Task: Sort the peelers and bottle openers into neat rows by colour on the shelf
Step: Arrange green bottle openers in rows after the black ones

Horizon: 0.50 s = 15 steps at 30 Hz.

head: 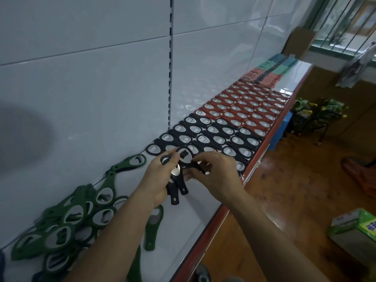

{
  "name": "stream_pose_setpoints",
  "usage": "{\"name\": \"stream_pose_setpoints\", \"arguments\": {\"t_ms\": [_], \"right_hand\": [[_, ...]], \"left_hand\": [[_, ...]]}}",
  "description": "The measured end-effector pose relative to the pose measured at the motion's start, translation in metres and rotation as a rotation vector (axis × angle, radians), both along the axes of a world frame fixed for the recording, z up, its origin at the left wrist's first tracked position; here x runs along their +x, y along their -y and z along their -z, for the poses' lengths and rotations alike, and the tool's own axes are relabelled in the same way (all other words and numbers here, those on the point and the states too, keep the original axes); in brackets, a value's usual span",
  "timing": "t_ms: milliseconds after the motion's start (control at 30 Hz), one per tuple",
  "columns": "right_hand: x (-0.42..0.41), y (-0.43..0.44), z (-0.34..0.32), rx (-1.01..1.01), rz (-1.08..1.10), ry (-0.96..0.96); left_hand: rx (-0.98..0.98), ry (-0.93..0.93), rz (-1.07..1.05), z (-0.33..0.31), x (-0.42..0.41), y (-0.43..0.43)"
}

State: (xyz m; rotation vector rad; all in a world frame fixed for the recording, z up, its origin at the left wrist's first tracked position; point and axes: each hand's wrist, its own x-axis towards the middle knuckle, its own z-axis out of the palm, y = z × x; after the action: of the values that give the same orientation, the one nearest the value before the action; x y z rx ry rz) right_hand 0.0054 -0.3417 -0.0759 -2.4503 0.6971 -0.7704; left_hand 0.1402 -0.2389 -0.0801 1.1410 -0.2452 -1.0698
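The left hand (156, 180) grips a small fan of black openers (176, 192), fingers curled round their ring heads and the handles hanging toward 6 o'clock. The right hand (217, 171), just beside it at 3 o'clock, pinches a single opener (195, 165) between thumb and fingertips. These look light and stiff: flat metal plates with an oval hole, sheathed in matte, grippy plastic or rubber, so a pinch at the narrow handle should steer one cleanly into place. The shelf (193, 210) is smooth and glossy, so a laid piece could slide. Overlapping black rows (213, 137) start just past the hands at 1 o'clock, with red rows (244, 106) beyond them. Further along lie blurred coloured packs, likely the peelers (270, 72). A loose green pile (67, 220) sits at 8 o'clock.
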Motion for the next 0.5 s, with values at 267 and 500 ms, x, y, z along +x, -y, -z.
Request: {"name": "stream_pose_setpoints", "arguments": {"t_ms": [267, 500], "right_hand": [[-0.04, 0.0, 0.018, 0.011, 0.04, -0.118], [-0.049, 0.001, 0.02, -0.006, 0.068, -0.254]], "left_hand": [[0.204, 0.937, -0.011, 0.015, 0.012, 0.0], [0.433, 1.569, 0.234, 0.032, -0.007, 0.002]]}}
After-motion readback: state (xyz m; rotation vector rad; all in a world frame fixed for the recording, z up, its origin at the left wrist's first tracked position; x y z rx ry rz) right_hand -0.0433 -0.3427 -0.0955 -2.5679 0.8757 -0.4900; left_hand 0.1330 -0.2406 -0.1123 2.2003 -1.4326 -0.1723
